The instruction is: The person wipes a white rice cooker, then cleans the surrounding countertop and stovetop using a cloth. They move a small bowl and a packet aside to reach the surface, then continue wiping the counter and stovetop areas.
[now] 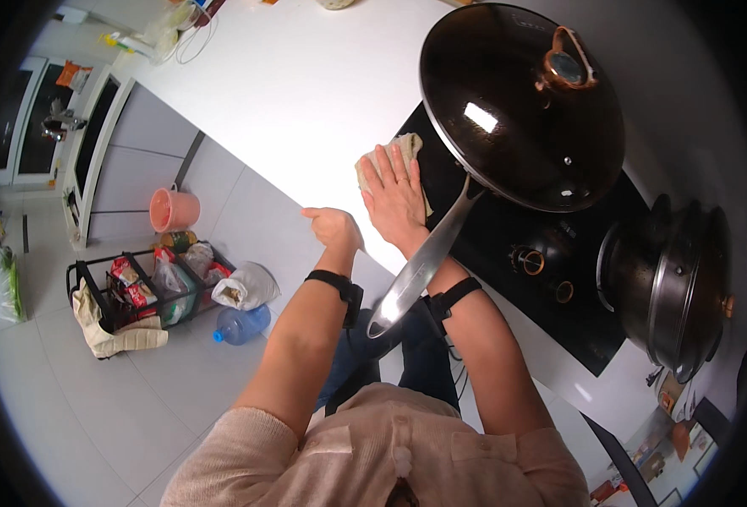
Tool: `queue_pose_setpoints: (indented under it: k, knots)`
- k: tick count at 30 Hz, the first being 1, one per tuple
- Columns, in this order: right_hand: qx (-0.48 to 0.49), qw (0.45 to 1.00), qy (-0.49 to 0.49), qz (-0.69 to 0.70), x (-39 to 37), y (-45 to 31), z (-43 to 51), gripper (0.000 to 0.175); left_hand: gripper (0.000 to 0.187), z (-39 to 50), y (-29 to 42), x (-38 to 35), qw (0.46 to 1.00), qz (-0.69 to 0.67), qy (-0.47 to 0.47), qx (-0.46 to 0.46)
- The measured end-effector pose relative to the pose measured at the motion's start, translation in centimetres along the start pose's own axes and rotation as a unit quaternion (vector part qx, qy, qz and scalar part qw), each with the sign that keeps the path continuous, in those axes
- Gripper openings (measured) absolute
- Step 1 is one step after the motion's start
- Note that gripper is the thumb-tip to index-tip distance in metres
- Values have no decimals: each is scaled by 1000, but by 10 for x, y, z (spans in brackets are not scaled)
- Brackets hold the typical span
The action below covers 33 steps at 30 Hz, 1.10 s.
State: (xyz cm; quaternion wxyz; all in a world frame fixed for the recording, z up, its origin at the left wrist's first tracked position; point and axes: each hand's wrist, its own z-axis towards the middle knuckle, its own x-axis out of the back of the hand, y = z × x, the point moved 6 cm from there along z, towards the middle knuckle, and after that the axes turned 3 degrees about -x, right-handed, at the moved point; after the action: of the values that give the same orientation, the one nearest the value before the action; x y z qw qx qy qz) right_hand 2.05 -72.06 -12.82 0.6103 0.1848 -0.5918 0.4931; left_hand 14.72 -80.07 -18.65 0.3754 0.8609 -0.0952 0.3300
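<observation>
My right hand lies flat on a folded beige cloth, its fingers spread a little. The cloth rests on the white countertop and laps the left edge of the black glass cooktop. By the counter's front edge is my left hand, with one digit pointing left and the other fingers curled mostly out of sight. Nothing shows in it. A wok's steel handle crosses over my right wrist. Its dark domed glass lid covers the wok at the back of the cooktop.
A lidded steamer pot stands at the right, beyond the control knobs. On the floor to the left are a pink bucket, a black rack of bagged goods, a white sack and a blue water jug.
</observation>
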Motion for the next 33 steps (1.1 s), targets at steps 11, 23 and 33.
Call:
queue_pose_setpoints:
  k: [11,23,33]
  knots:
    - [-107,985,-102,-88,31,16,-131,71,81,19,-20,-17,993,-51,-92,-48]
    - [-163,979,-45,-116,-65,-101,1,69,68,181,8,18,904,-42,-425,-27]
    - [-264,952,8,-156,-78,-77,63,69,28,205,169,56,725,38,-251,-640]
